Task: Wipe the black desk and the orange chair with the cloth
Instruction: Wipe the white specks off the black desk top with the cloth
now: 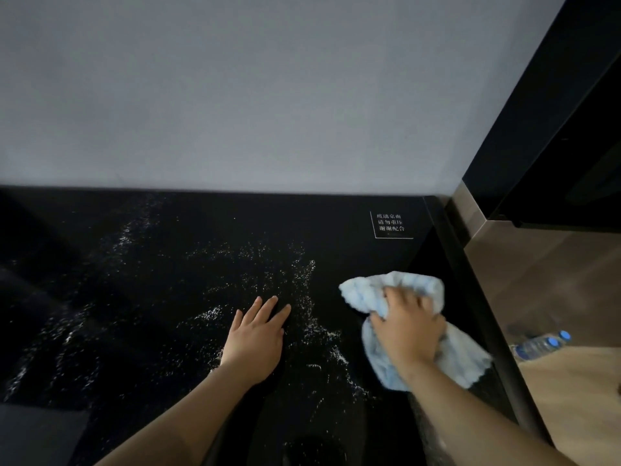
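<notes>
a glossy black desk [141,297] fills the lower view, speckled with white crumbs or powder [295,280]. nearest, two bare forearms reach in from the bottom edge. the left hand [257,341] lies flat on the desk, palm down, fingers straight and slightly spread. the right hand [408,326] presses down on a crumpled pale blue cloth [376,297] near the desk's right edge, fingers curled into its folds (gripping it). farther back, small white printed characters [390,223] sit in the far right corner below a grey wall [252,95].

Glossy black desk [141,297] speckled with white droplets [295,274], pale blue cloth [379,294], grey wall [235,95]
</notes>
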